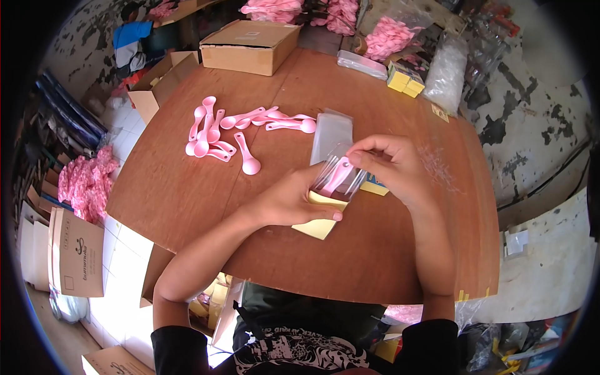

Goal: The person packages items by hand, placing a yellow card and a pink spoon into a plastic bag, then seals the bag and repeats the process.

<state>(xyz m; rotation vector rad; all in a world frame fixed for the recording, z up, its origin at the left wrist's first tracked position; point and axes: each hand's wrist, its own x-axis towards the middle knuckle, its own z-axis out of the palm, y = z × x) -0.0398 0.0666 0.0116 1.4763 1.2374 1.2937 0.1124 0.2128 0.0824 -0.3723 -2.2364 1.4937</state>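
My left hand [289, 197] is wrapped round a clear plastic bag [326, 177], thumb across its front. A pink spoon [338, 174] shows inside the bag, handle end up, and its lower part is hidden. A yellow card [317, 226] sticks out below the thumb. At the bag's upper edge, the fingertips of my right hand [395, 164] are pinched together on the plastic. Just beyond lies a stack of flat clear bags [331, 132]. Partly covered by my right hand is a small yellow and blue pack [375, 187].
Several loose pink spoons [250, 164] lie left of centre on the wooden table [187, 203]. A cardboard box [250, 53], yellow packs [405, 80] and a clear plastic roll [446, 74] stand along the far edge. Another person [130, 40] is at the far left.
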